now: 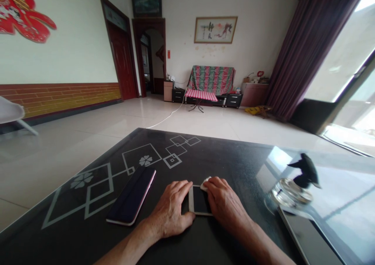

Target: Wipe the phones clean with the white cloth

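Observation:
A white-framed phone [200, 202] with a dark screen lies flat on the black tabletop [222, 159], between my hands. Its left edge is held between the thumb and fingers of my left hand [172, 208]. My right hand [225, 202] rests over the phone's right part with its fingers bent. A small white wad, a tissue or cloth [206, 183], pokes out under those fingertips at the phone's upper right corner. The rest of the wad is hidden by the hand. To the left lies a long dark purple phone or case [131, 196], apart from my left hand.
On the table's right side stands a clear bottle [288, 192] with a black spray head [306, 171]. A tablet-like slab [313, 237] lies in front of it. Beyond the table are a small pink-striped table [202, 95] and a white chair [11, 110].

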`<action>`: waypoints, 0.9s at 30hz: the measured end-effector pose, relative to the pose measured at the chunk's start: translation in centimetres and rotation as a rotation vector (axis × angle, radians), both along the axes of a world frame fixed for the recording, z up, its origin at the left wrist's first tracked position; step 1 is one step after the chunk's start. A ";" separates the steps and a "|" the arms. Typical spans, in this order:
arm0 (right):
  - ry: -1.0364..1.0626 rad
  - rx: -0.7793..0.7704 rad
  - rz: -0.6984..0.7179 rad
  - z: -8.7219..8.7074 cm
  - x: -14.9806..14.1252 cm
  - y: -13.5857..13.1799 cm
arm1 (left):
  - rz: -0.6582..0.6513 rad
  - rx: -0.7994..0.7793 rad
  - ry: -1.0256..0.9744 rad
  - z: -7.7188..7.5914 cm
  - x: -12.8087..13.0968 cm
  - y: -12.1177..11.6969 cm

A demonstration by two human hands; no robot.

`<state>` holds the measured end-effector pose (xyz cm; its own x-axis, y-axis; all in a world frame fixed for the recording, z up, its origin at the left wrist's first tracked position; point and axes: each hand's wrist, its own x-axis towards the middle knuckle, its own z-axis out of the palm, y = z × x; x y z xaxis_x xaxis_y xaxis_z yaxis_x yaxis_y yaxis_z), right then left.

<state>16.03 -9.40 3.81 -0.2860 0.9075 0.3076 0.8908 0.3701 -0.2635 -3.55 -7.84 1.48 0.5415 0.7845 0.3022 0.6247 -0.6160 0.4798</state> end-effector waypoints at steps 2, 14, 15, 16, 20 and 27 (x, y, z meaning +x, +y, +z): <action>-0.010 -0.002 -0.034 0.0 0.2 0.0 | 0.003 0.004 -0.004 -0.1 -0.1 0.0; 0.053 -0.053 0.189 0.3 -1.3 -1.3 | 0.005 -0.003 -0.002 -0.5 -0.1 0.1; 0.059 -0.062 0.208 0.5 -1.4 -1.4 | 0.004 -0.002 -0.001 -0.6 -0.1 0.1; 0.063 -0.075 0.227 0.7 -1.4 -1.5 | 0.002 -0.002 0.000 -0.6 -0.1 0.1; 0.073 -0.144 0.296 1.5 -1.2 -1.7 | 0.000 0.001 0.001 -0.7 -0.2 0.1; 0.090 -0.126 0.238 1.2 -0.6 -1.0 | -0.001 -0.002 0.005 -0.6 -0.1 0.1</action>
<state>15.44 -10.36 5.01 -0.4720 0.8510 0.2303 0.7537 0.5250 -0.3952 -3.68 -7.78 0.91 0.5437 0.7847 0.2976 0.6266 -0.6154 0.4782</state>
